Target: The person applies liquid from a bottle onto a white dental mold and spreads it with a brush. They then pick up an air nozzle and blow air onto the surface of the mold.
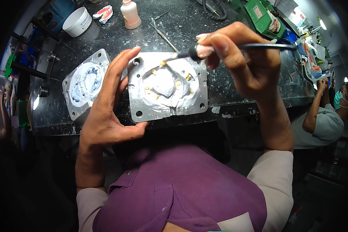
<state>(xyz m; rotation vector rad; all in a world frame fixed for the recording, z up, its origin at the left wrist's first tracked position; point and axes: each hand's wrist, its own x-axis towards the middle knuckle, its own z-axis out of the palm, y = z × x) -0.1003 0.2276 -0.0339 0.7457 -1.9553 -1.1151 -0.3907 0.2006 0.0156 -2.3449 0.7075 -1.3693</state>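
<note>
My left hand grips the left edge of a square metal denture flask half, its thumb along the lower edge and fingers along the side. White plaster fills that half, with several small yellowish teeth set in it in an arch. My right hand pinches a slim brush with a black handle. Its tip touches, or nearly touches, a tooth at the top of the arch. Left of my left hand a second flask half with a plaster mould lies on the bench.
On the dark, speckled bench stand a white tub, a bottle of pinkish liquid and a pink-and-white denture model. A thin metal tool lies behind the flask. A green box sits far right. Another person sits at right.
</note>
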